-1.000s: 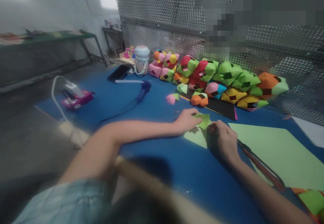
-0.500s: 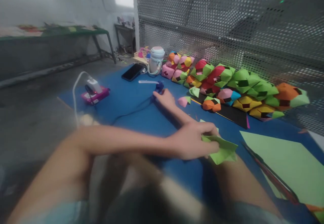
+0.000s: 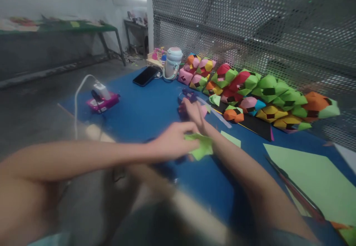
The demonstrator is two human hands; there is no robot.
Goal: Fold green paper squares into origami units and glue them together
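My left hand (image 3: 175,140) pinches a folded piece of light green paper (image 3: 203,148) above the blue table, with fingers closed on its left edge. Farther out, my right hand (image 3: 192,110) is closed around a dark blue hot glue gun (image 3: 189,94), whose nozzle I cannot make out. A long whitish glue stick (image 3: 218,115) sticks out of the gun to the right. Part of a pink and green folded paper piece (image 3: 205,109) shows behind my right hand. A small green paper piece (image 3: 230,138) lies beside my right forearm.
Colourful folded-paper shapes (image 3: 244,86) are stacked along the perforated metal panel (image 3: 250,23). A bottle (image 3: 174,62) and phone (image 3: 145,76) stand and lie at the back. A pink power strip (image 3: 104,102) sits left. Scissors (image 3: 297,190) rest on green sheets (image 3: 314,175) at right.
My right hand has lifted and turned the glue gun, so its stick now points right instead of left. My left hand has moved left with the green paper, uncovering my right forearm.
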